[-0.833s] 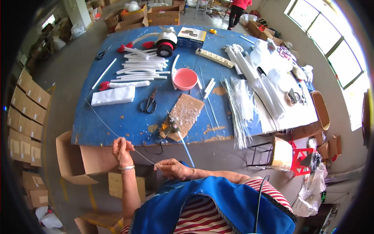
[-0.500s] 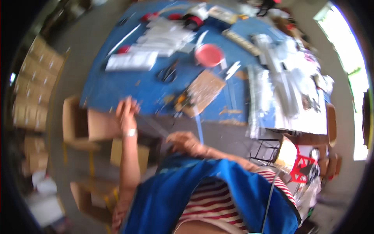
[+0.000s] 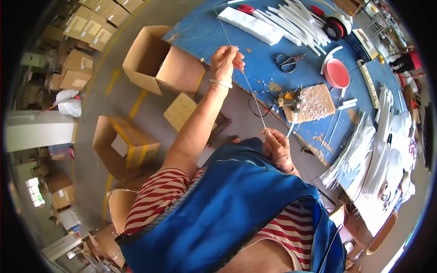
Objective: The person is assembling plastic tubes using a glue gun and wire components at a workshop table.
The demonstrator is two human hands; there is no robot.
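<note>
We have the left hand pinched high on a thin rod, the right hand pinched at its lower end — it runs between them, just off the blue table's near edge. It looks light and whippy, likely to bow, so hold near both ends. Moments ago the view was a blur and our hands sat lower; now the left is raised — scissors untouched.
</note>
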